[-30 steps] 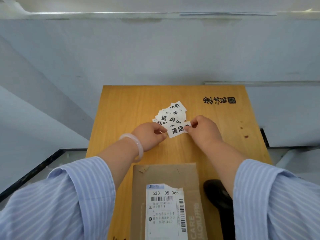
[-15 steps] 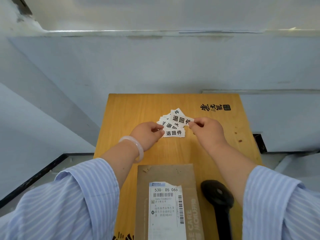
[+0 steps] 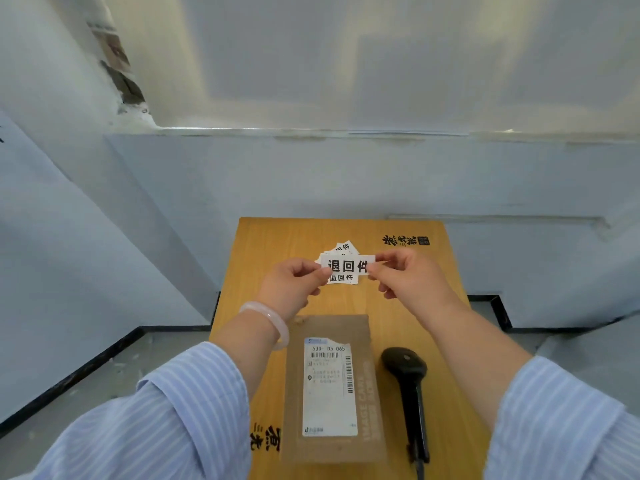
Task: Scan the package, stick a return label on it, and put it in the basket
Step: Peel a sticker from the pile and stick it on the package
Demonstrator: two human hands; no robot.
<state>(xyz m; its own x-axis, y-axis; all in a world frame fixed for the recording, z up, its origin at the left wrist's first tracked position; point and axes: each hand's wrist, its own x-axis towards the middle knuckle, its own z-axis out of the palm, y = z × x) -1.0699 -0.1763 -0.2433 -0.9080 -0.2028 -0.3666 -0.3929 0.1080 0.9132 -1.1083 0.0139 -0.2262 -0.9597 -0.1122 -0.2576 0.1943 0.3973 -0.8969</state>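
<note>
A white return label (image 3: 347, 265) with three black characters is held up above the table, pinched at its left end by my left hand (image 3: 294, 284) and at its right end by my right hand (image 3: 403, 277). Beneath it lies a small pile of the same labels (image 3: 341, 251). A flat brown cardboard package (image 3: 332, 389) with a white shipping label (image 3: 329, 386) lies on the near part of the wooden table (image 3: 263, 251), below my hands. No basket is visible.
A black handheld barcode scanner (image 3: 407, 379) lies to the right of the package, its cord running off the near edge. The narrow table stands against a pale blue wall. Grey floor shows on both sides.
Both hands have lifted one label off the pile and now hold it stretched between them, facing the camera. The view has tilted up, showing more wall.
</note>
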